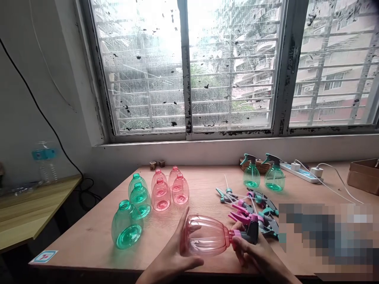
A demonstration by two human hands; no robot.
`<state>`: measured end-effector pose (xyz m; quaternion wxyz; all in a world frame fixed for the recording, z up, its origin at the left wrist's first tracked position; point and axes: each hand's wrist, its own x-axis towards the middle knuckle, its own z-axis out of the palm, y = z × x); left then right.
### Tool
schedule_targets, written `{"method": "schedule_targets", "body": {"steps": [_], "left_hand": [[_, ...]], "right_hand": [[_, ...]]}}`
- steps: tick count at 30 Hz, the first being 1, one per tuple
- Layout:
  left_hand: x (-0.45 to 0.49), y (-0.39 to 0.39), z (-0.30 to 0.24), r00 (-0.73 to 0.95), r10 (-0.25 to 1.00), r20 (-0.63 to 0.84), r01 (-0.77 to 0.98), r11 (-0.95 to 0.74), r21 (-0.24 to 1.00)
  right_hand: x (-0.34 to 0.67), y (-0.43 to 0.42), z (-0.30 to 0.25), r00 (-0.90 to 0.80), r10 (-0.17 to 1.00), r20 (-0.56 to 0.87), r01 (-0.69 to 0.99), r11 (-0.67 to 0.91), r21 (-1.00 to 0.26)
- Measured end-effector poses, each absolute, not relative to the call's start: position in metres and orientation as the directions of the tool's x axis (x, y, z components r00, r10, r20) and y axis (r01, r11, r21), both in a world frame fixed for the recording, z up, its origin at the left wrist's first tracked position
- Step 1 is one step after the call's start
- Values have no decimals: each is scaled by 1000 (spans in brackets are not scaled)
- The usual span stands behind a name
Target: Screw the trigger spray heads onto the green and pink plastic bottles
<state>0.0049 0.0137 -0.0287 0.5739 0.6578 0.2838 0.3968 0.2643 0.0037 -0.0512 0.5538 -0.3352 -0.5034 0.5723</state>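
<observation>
A clear red spray bottle lies on its side in the air above the table front. My left hand is closed around its base, with fingers showing through the plastic. At the neck, my right hand grips the dark grey spray head, whose pink collar sits against the bottle mouth. How far the collar is screwed on cannot be told. Just behind my right hand, several loose spray heads in pink, teal and grey lie in a heap, their thin tubes sticking out.
Three open green bottles and several open red bottles stand at left on the wooden table. Two green bottles with spray heads stand at the back right. Beside them are a power strip with cables and a brown box.
</observation>
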Motion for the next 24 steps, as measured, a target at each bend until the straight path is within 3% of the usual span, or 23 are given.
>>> {"method": "schedule_targets", "body": {"steps": [10,16,24], "left_hand": [[2,20,-33,525,835,163,-89,-136,987],[6,14,-33,569,792,223,-103,-200,974],[0,20,-40,583,802,130,-97,-91,991]], "right_hand": [[262,4,-55,-65,996,58,-359,31,-933],[269,5,-61,-77,995,59,-306,33,-951],[270,7,-69,-89,991,105,-365,65,-929]]}}
